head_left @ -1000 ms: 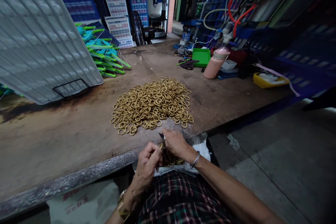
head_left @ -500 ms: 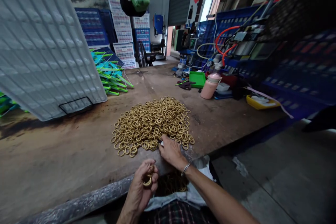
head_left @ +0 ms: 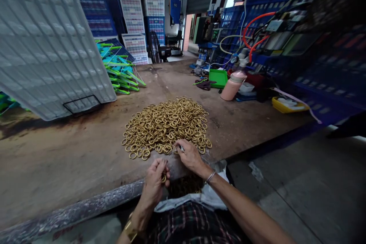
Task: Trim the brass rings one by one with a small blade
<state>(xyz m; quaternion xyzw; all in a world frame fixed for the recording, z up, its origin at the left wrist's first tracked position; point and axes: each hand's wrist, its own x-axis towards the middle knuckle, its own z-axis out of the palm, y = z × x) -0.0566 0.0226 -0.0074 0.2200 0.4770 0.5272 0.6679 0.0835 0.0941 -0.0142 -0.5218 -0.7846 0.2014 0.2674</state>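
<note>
Should the left hand (head_left: 156, 178)'s fingers, clamped on a gold ring (head_left: 164, 178), loosen near the counter (head_left: 85, 152)'s front edge, it could drop; the right hand (head_left: 190, 157)'s pinch a dark-and-white piece (head_left: 181, 148).

Here's a heap of gold-coloured round rings (head_left: 168, 124) on a brown flat tabletop (head_left: 71, 156), blackish stains (head_left: 34, 124) at left! Far right, a pale-pink cylindrical bottle (head_left: 230, 87) and bright-green rectangular tray (head_left: 219, 79); near, dark plaid cloth (head_left: 191, 223) with pinkish lines.
</note>
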